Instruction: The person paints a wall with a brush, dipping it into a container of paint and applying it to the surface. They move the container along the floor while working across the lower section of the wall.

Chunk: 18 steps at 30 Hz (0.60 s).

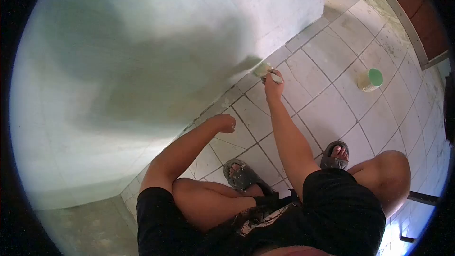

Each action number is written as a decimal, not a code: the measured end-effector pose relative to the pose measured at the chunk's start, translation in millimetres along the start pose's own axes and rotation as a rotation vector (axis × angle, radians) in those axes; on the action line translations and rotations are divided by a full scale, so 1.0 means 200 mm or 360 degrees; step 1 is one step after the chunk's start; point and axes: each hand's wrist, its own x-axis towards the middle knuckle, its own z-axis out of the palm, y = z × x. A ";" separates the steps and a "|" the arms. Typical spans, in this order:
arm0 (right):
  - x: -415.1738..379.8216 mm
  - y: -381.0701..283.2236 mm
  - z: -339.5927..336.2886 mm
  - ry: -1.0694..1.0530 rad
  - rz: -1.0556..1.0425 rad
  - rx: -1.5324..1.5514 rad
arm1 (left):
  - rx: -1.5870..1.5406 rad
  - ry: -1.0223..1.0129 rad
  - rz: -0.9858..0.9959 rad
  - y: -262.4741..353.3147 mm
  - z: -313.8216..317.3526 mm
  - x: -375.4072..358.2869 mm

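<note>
My right hand [273, 84] is wrapped round the handle of a paint brush [261, 69]. The brush's pale green head meets the foot of the painted wall [156, 57], just above the floor tiles. Lower and to the left, my left hand [226, 123] is curled closed near the wall's base; whether anything is inside it is hidden. A small container [369, 80] with green inside its rim stands on the tiled floor, to the right of my right hand.
White floor tiles [327, 52] with dark joints run along the wall. A reddish-brown panel with a metal edge [429, 26] is at the upper right. My sandalled feet rest on the tiles below my hands. A dark bar [423, 198] lies at the lower right.
</note>
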 end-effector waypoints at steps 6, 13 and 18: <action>0.09 -0.13 0.24 -0.0004 0.0028 0.0040 | -0.0001 0.0111 0.0029 0.08 -0.07 0.02; -0.22 -1.08 0.34 -0.0242 0.0023 0.1016 | 0.0011 -0.0174 -0.0077 0.07 -0.09 -0.01; -0.19 -0.84 0.37 -0.0492 -0.0580 0.1009 | 0.0060 -0.0176 -0.0069 0.01 0.03 0.02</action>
